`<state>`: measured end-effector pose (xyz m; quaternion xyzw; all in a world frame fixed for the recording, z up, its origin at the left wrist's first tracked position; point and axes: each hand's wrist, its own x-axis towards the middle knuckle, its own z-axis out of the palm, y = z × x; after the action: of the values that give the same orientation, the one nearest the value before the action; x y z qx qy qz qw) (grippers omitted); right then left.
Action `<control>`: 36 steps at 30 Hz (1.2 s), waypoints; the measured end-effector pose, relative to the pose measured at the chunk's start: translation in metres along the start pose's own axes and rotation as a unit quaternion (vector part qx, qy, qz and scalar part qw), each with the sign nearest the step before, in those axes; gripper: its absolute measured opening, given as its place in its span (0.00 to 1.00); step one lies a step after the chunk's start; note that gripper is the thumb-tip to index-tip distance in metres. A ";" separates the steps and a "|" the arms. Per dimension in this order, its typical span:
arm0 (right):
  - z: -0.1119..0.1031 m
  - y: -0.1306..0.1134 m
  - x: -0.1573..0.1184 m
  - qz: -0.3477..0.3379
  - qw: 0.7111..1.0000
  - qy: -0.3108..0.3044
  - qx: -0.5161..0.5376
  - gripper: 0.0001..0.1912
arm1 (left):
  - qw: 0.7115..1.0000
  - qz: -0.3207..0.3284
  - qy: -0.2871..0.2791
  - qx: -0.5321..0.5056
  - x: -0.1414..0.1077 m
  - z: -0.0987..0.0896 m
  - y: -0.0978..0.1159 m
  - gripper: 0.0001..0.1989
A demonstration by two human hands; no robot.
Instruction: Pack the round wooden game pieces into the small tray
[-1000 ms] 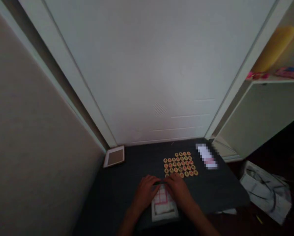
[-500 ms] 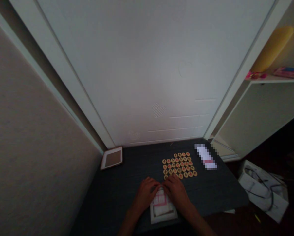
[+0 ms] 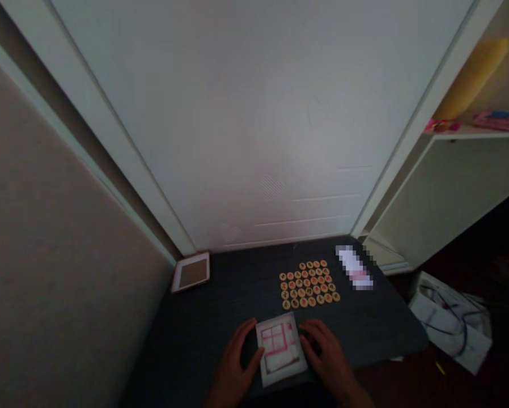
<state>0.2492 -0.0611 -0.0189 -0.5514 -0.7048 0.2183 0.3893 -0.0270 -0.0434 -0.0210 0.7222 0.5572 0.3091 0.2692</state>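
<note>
A shallow white box (image 3: pixel 263 373) lies near the front edge of the dark table, with a white, pink-lined sheet (image 3: pixel 280 347) inside it. At the box's left side is my left hand (image 3: pixel 236 362), its thumb and index finger spread apart with their tips at the rim. My right hand (image 3: pixel 327 350) is open too, fingers loosely bent beside the right rim; whether they touch it I cannot tell. Just beyond the box, several round wooden Chinese chess pieces (image 3: pixel 306 283) with red and black characters lie in rows.
A framed tray or box lid (image 3: pixel 191 272) lies at the table's back left corner. A blurred-out white item (image 3: pixel 353 265) is at the back right. White cabinet doors (image 3: pixel 254 113) rise behind the table (image 3: pixel 220 300). On the floor at right stands a white box with cables (image 3: pixel 450 320).
My hands have moved apart from the far edge of the box to its two sides. The fingers have opened, and the sheet inside now shows fully. The view has shifted slightly.
</note>
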 end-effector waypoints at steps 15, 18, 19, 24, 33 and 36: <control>0.020 0.000 -0.006 -0.004 1.000 0.007 0.027 0.10 | 0.999 0.029 0.009 0.029 0.003 0.003 0.000 0.18; 0.014 -0.001 -0.004 -0.008 1.000 -0.002 0.028 0.11 | 1.000 0.022 0.008 0.020 0.003 0.002 0.000 0.18; 0.010 0.001 -0.002 -0.010 1.000 -0.002 0.025 0.11 | 1.000 0.017 0.005 0.018 0.002 0.001 0.000 0.18; -0.031 0.034 0.015 0.003 0.997 0.068 -0.038 0.14 | 1.000 0.013 -0.010 0.021 0.002 -0.003 -0.002 0.19; -0.088 0.088 0.039 0.037 0.982 0.129 -0.135 0.18 | 0.998 0.026 -0.001 0.049 0.003 -0.002 -0.005 0.18; -0.082 0.087 0.046 0.004 0.984 0.114 -0.135 0.16 | 0.998 0.025 -0.004 0.049 0.003 0.000 -0.007 0.18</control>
<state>0.3629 -0.0013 -0.0197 -0.6233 -0.6765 0.0584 0.3879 -0.0307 -0.0388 -0.0255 0.7495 0.5525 0.2848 0.2280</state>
